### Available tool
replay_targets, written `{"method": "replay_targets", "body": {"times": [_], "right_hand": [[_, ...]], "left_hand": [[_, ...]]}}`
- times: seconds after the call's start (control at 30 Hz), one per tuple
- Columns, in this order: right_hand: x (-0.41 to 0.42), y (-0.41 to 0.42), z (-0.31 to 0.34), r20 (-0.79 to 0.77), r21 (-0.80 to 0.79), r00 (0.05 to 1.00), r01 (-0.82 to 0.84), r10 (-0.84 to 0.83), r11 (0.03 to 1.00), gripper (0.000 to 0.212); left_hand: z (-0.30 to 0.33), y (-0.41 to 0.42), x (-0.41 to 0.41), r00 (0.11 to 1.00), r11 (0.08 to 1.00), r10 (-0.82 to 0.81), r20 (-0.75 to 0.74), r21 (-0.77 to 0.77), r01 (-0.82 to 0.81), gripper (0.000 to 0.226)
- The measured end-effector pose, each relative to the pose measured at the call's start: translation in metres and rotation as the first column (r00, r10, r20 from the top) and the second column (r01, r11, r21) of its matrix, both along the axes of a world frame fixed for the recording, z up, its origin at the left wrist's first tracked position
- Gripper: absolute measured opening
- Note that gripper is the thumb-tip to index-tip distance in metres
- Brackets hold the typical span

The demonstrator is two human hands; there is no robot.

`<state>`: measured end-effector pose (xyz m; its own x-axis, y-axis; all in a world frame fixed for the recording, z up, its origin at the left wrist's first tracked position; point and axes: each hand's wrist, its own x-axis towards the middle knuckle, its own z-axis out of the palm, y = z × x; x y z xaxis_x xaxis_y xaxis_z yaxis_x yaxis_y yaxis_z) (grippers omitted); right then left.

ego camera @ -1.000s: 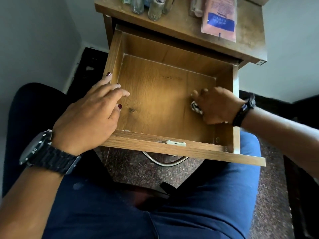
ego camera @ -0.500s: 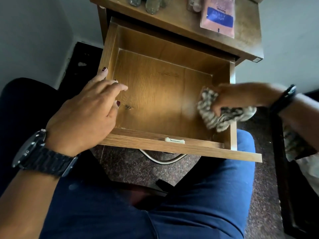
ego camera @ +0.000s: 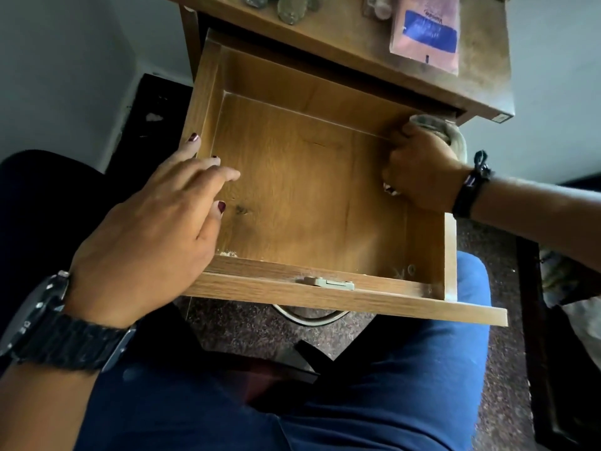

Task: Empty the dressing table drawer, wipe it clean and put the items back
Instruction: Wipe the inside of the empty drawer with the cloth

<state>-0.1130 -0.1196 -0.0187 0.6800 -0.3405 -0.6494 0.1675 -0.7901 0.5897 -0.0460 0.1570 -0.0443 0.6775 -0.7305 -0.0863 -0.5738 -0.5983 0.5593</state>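
- Drawer (ego camera: 325, 203): pulled well out of the dressing table (ego camera: 357, 37) and emptied; bare wood floor, with pale crumbs or dust in the near left corner (ego camera: 229, 253) and along the front wall
- Right hand (ego camera: 422, 170): fingers curled round a wadded cloth (ego camera: 452, 135), pressing it into the far right corner where the side wall meets the back wall; most of the cloth is hidden behind the hand. Judged purpose: corners trap dust, so the cloth is bunched small enough to reach in
- Left hand (ego camera: 156, 229): fingers straight and relaxed, holding nothing, laid over the left wall of the drawer with fingertips reaching inside. Judged purpose: bracing the drawer against the push of the wiping stroke
- Removed items: bottles (ego camera: 292, 8) and a pink packet with a blue label (ego camera: 426, 34) stand on the table top, apart from the wiping zone and within reach for return
- Task stage, as judged: wiping in progress; near corners and refilling not yet done
- Surroundings: worn, dusty wooden table top; speckled dark floor (ego camera: 260, 327); pale walls; the person sits with blue-clad legs (ego camera: 374, 402) under the drawer front; dim light
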Motion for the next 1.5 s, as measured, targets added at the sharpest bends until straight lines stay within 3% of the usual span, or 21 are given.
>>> {"method": "replay_targets", "body": {"times": [0.03, 0.07, 0.17, 0.23, 0.3, 0.37, 0.43, 0.5, 0.57, 0.67, 1.0, 1.1, 1.17, 1.27, 1.5], "right_hand": [[-0.005, -0.004, -0.012, 0.068, 0.075, 0.986, -0.155, 0.150, 0.985, 0.022], [-0.009, -0.003, -0.015, -0.023, 0.077, 0.972, -0.229, 0.232, 0.970, 0.024], [-0.019, 0.013, -0.016, 0.107, 0.305, 0.991, 0.038, -0.074, 0.951, 0.027], [-0.018, 0.012, -0.012, 0.022, 0.333, 0.953, 0.278, -0.302, 0.901, 0.028], [-0.013, 0.002, -0.007, 0.095, 0.446, 0.927, 0.287, -0.364, 0.848, 0.016], [-0.007, -0.010, -0.005, 0.296, 0.500, 0.833, 0.281, -0.466, 0.819, 0.017], [-0.006, -0.011, -0.011, 0.535, 0.444, 0.719, 0.208, -0.444, 0.872, 0.018], [-0.004, -0.004, -0.024, 0.642, 0.331, 0.669, 0.198, -0.375, 0.922, 0.015], [0.003, 0.006, -0.040, 0.626, 0.311, 0.632, 0.335, -0.457, 0.889, 0.027], [0.015, 0.003, -0.058, 0.666, 0.391, 0.471, 0.441, -0.579, 0.808, 0.036], [0.015, -0.010, -0.063, 0.734, 0.488, 0.367, 0.300, -0.571, 0.820, 0.030], [0.018, -0.007, -0.064, 0.729, 0.541, 0.288, 0.314, -0.621, 0.780, 0.029], [0.024, 0.005, -0.066, 0.720, 0.554, 0.306, 0.289, -0.623, 0.781, 0.029], [0.043, 0.041, -0.068, 0.714, 0.549, 0.435, 0.139, -0.549, 0.824, 0.039], [0.106, 0.117, -0.063, 0.696, 0.594, 0.586, -0.145, -0.415, 0.791, 0.053]], "left_hand": [[0.001, 0.000, 0.000, 1.000, 1.000, -0.006, -0.003, -0.003, 0.006, 0.042], [0.001, 0.000, -0.001, 1.000, 1.000, -0.014, -0.003, -0.005, 0.014, 0.043], [0.003, -0.001, -0.001, 1.000, 1.000, -0.008, -0.008, -0.017, 0.008, 0.045], [0.005, -0.002, -0.002, 1.000, 0.999, 0.021, -0.010, -0.035, -0.021, 0.045], [0.007, -0.003, -0.002, 0.997, 0.996, 0.072, -0.008, -0.058, -0.073, 0.045], [0.008, -0.004, -0.001, 0.991, 0.989, 0.133, -0.008, -0.066, -0.134, 0.048], [0.009, -0.005, 0.000, 0.983, 0.980, 0.186, -0.009, -0.064, -0.186, 0.050], [0.010, -0.004, 0.000, 0.969, 0.968, 0.246, -0.022, -0.041, -0.246, 0.053], [0.010, -0.005, 0.001, 0.950, 0.951, 0.308, -0.047, 0.001, -0.309, 0.055], [0.011, -0.005, 0.002, 0.936, 0.935, 0.351, -0.041, 0.069, -0.348, 0.050], [0.012, -0.005, 0.000, 0.959, 0.950, 0.278, 0.060, 0.133, -0.284, 0.047], [0.008, -0.005, 0.001, 0.963, 0.956, 0.258, 0.075, 0.122, -0.265, 0.047], [0.008, -0.004, 0.002, 0.963, 0.958, 0.258, 0.077, 0.107, -0.266, 0.047], [0.008, -0.004, 0.001, 0.961, 0.958, 0.265, 0.081, 0.094, -0.272, 0.047], [0.006, -0.002, 0.003, 0.959, 0.958, 0.276, 0.067, 0.062, -0.280, 0.048]]}}
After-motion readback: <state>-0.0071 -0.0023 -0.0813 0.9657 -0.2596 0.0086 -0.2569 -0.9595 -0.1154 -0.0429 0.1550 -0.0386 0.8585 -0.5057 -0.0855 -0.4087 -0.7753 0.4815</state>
